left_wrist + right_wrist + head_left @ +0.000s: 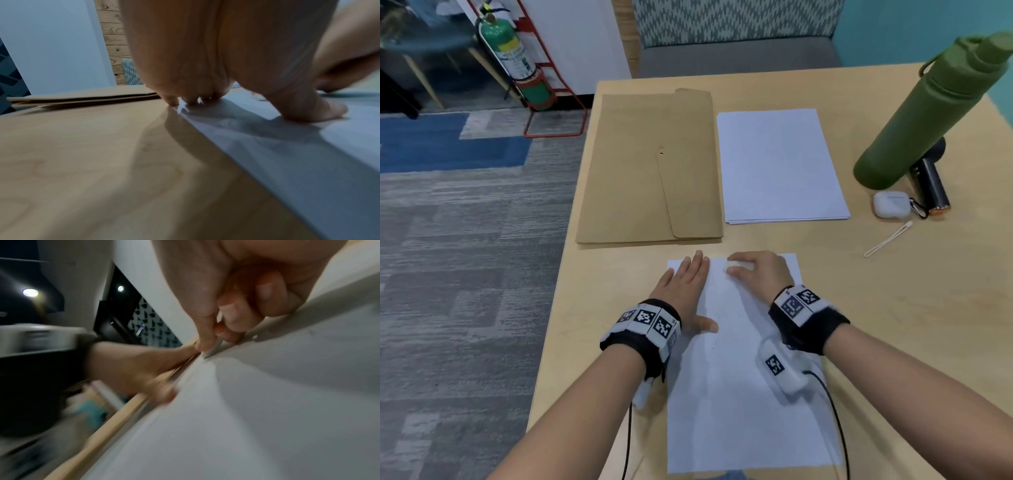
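- Under our fingers (697, 265) lies the white paper sheet (736, 411), on the pale wooden table (893, 308).
- Beyond them we see the brown paper envelope (640, 171), with the white paper stack (780, 164) to its right.

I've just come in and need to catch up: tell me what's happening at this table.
A person is working on a white sheet lying on the wooden table. The left hand lies flat on the sheet's far left corner, pressing it down. The right hand grips a white pen with its tip at the paper near the far edge. Beyond lie a brown envelope and a paper stack.
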The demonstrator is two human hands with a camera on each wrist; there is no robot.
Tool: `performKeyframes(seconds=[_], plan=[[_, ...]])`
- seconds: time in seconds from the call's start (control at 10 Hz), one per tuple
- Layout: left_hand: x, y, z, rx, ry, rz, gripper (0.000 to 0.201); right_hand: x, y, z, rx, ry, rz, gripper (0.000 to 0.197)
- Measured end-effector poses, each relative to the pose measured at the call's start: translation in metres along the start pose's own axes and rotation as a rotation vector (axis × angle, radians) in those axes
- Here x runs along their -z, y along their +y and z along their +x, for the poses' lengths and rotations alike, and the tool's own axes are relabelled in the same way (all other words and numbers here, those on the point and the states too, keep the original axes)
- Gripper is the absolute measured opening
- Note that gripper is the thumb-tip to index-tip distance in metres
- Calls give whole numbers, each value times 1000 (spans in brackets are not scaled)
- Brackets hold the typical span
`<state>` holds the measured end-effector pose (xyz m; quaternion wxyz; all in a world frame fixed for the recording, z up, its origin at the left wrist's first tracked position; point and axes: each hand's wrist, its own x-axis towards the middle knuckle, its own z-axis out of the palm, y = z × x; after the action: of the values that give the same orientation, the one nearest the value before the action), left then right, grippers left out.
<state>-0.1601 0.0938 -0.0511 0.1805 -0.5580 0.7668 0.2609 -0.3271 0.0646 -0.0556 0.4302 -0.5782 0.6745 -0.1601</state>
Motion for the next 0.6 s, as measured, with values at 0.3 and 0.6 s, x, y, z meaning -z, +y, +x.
performKeyframes(seconds=[0.3, 0.6], plan=[[0, -1, 0, -9, 4, -8, 116, -17, 21, -44, 11, -169, -36, 26], [0, -1, 0, -6, 2, -9, 116, -13, 13, -34, -64, 8, 72, 26]])
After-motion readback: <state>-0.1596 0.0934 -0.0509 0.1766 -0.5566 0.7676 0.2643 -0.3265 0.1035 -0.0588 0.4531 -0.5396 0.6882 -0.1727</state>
